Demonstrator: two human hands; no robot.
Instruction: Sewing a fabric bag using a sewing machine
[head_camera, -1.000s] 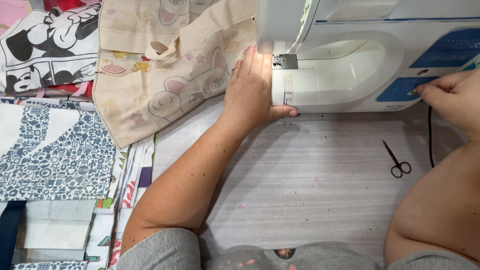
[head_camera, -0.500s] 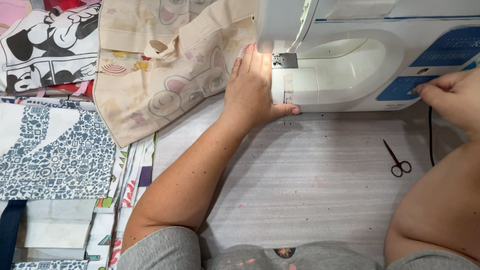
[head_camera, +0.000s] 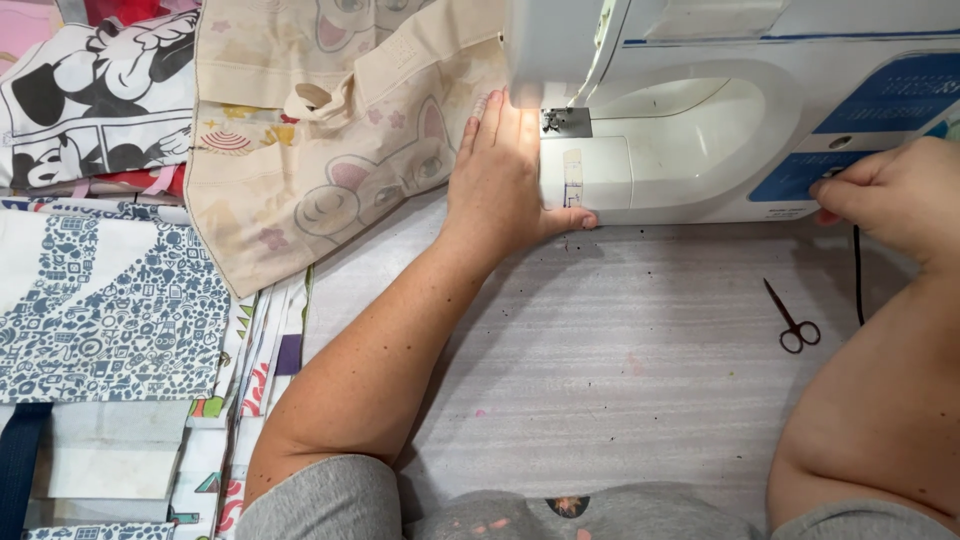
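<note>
At the needle plate, the left hand (head_camera: 500, 185) lay flat with fingers straight and together, gripping nothing, pressing the cream cartoon-print fabric (head_camera: 330, 150) against the white sewing machine (head_camera: 690, 120); the thumb rested on the machine's front edge; the right hand (head_camera: 890, 195) was curled, fingertips on the blue control panel (head_camera: 800, 178), holding nothing. A seam seemed under way; feeding next would call for steady guidance. The fabric trailed leftward from the needle, its long axis running left to right; small scissors (head_camera: 790, 318) lay well apart on the table (head_camera: 620, 380).
</note>
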